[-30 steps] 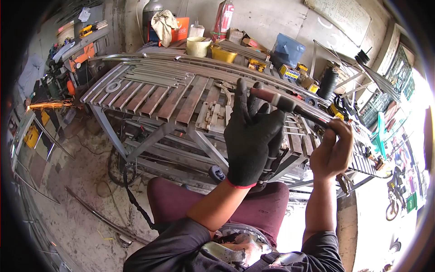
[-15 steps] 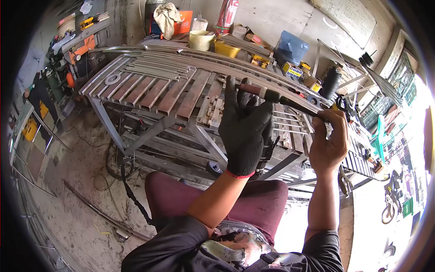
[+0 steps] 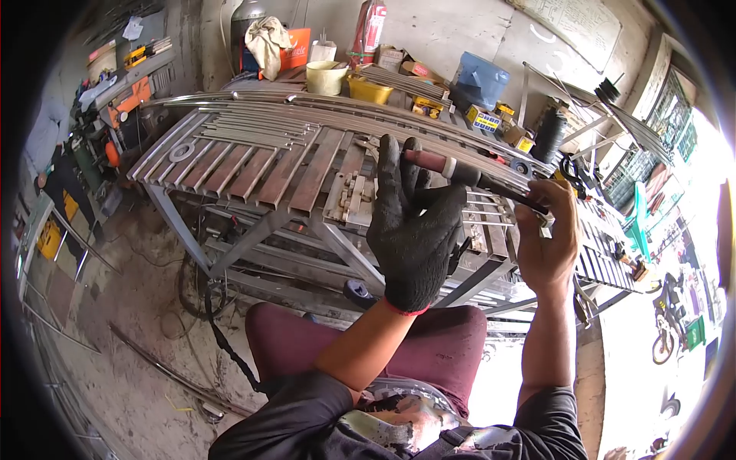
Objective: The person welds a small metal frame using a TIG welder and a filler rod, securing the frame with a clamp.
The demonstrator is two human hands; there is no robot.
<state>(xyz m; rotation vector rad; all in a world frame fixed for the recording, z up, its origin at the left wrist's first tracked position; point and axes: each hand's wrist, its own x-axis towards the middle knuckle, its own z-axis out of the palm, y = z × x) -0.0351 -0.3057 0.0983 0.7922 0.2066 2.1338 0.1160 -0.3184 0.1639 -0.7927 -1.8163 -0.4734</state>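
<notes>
My left hand (image 3: 414, 238), in a black knit glove with a red cuff edge, holds a TIG torch (image 3: 463, 174) in front of my chest. The torch has a reddish-brown cup (image 3: 426, 160) with a pale ring behind it, and some gloved fingers stretch up near that cup. From the other side of the dark torch head runs a long black back cap (image 3: 506, 192), sloping down to the right. My bare right hand (image 3: 548, 238) pinches its far end between thumb and fingers. The torch handle is hidden by the glove.
Beyond my hands stands a slatted steel workbench (image 3: 264, 180) with thin metal rods (image 3: 257, 129) and a flat ring (image 3: 182, 152). Farther back are a cream bucket (image 3: 326, 79), a yellow tub (image 3: 369, 90), a blue container (image 3: 480, 80) and a fire extinguisher (image 3: 369, 32).
The view has shifted slightly. The torch's back cap tilts a little more downward to the right, and my right hand's fingers have changed position at its end. Both hands keep their hold.
</notes>
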